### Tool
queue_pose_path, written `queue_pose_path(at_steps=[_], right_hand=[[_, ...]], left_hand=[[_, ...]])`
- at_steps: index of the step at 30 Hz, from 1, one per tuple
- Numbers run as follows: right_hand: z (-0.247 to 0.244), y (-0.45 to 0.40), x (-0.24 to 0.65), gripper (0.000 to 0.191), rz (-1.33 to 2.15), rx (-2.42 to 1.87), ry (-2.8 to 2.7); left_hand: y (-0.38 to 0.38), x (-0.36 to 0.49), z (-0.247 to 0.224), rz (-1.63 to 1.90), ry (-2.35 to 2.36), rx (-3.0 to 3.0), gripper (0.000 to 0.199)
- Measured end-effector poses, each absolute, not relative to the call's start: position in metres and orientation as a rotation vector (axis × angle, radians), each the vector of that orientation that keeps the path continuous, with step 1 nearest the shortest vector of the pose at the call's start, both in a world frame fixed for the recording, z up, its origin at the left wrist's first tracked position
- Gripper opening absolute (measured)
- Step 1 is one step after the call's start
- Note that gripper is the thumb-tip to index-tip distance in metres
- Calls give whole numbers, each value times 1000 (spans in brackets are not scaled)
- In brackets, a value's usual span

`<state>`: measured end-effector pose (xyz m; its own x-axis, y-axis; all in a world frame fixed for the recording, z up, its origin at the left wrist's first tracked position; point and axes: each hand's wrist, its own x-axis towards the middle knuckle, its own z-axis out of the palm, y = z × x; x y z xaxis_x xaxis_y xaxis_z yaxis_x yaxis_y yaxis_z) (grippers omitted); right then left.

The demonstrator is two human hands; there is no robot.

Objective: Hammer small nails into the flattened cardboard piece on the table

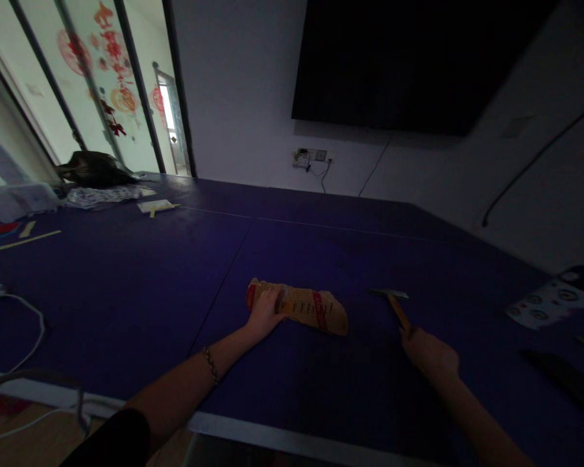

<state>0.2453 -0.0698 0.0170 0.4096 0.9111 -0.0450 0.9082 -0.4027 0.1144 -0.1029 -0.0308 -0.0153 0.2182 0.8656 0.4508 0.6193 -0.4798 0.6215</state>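
Observation:
My left hand (267,312) is closed over the left part of a brown paper packet (316,308) with red bands and dark print. The packet lies on a dark blue table (370,253), and the fingers cover some of it. To the right, my right hand (431,353) is wrapped round the wooden handle of a hammer (397,310). The hammer's metal head points away from me, just above or on the table; I cannot tell which. A gap separates the hammer from the packet.
A patterned case (547,301) and a dark long object (559,376) lie at the right. White cables (34,318) run along the left. Farther back left are a small white pad (156,205), plastic packaging (102,196) and a dark bag (95,168). A screen (409,65) hangs on the wall.

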Motion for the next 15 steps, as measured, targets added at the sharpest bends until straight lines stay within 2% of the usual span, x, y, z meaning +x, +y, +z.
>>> queue_pose_path(at_steps=[4,8,11,12,13,14,15], right_hand=[[13,-72,241,46,171,2533,1627],[27,-75,230,45,309,2614,1589],[45,-102,201,35,454,2617,1891],[50,-119,186,30,306,2629,2088],[55,-140,169,26,14,2593,2338],[58,-165,150,25,-396,2421,2606],[60,-192,131,27,-865,2059,2825]], left_hand=[[-40,-103,-8,1249,1300,2290,73],[-45,-106,-4,1394,1260,2300,64],[-46,-108,-3,1459,1284,2270,54],[-46,-108,-3,1465,1299,2257,52],[-46,-108,-3,1469,1316,2243,50],[-46,-108,-3,1468,1330,2230,48],[-46,-108,-2,1463,1339,2219,45]])
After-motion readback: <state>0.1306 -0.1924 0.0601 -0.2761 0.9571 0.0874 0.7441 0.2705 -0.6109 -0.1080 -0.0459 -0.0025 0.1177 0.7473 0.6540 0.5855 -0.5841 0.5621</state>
